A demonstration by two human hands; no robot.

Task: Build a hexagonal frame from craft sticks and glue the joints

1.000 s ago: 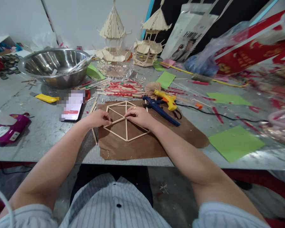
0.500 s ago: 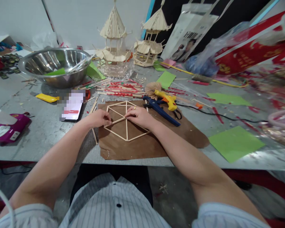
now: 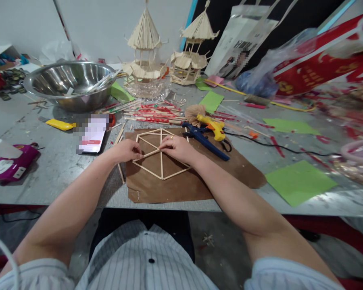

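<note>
A flat six-sided frame of pale wooden sticks (image 3: 161, 167), with sticks running like spokes to its middle, lies on a brown board (image 3: 157, 192). Between my hands a wooden stick (image 3: 151, 154) spans from the left side of the frame to its centre. My left hand (image 3: 129, 151) pinches that stick's outer end, fingers closed. Fingertips of my right hand (image 3: 177, 147) are closed on its inner end at the hub and cover part of the right side of the frame. A blue-handled cutting tool (image 3: 205, 141) and a yellow glue gun (image 3: 213, 127) lie right of the frame.
Behind the board is a pile of red-and-pale sticks (image 3: 157, 112). A phone (image 3: 93, 135), a yellow cutter (image 3: 59, 124) and a steel bowl (image 3: 69, 102) stand left. Two stick pagodas (image 3: 145, 32) rise at the back. Green paper (image 3: 301, 183) lies right, near a black cable (image 3: 275, 143).
Both hands stay in place on the stick, and the frame has not visibly moved. In the steel bowl, the green patch seen earlier no longer shows.
</note>
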